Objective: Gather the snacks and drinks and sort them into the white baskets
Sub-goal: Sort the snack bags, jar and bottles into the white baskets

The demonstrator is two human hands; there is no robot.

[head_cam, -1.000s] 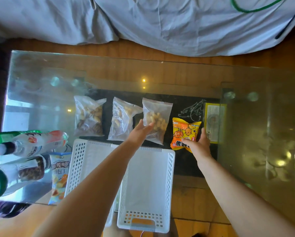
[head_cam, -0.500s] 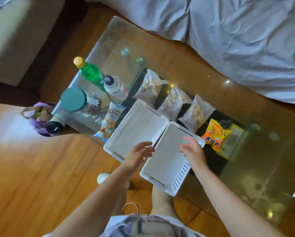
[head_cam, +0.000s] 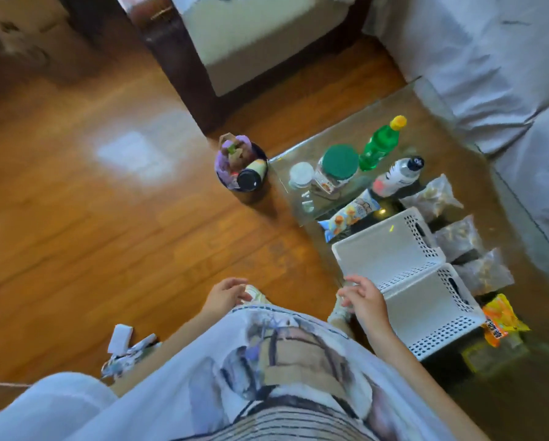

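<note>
Two white baskets stand side by side on the glass table, one farther [head_cam: 384,246] and one nearer [head_cam: 426,316], both with nothing in them. Beyond them lie three clear snack bags [head_cam: 457,238] and an orange snack packet [head_cam: 500,319]. At the table's far end stand a green bottle [head_cam: 380,144], a white bottle [head_cam: 395,176], a green-lidded jar [head_cam: 335,168] and a small white-lidded jar [head_cam: 300,175]. A blue snack packet [head_cam: 346,216] lies by the farther basket. My left hand [head_cam: 224,296] hangs loosely over the floor, holding nothing. My right hand [head_cam: 364,297] hovers at the baskets' near edge, fingers relaxed.
A dark bin [head_cam: 243,168] holding a purple bag and a bottle stands on the wooden floor beside the table's corner. A grey-covered sofa [head_cam: 489,58] runs behind the table, and a dark armchair [head_cam: 235,43] stands at the top. Small white items [head_cam: 120,338] lie on the floor at left.
The view has swung left toward the floor. Both hands have pulled back from the snack bags and baskets toward my body; neither holds anything.
</note>
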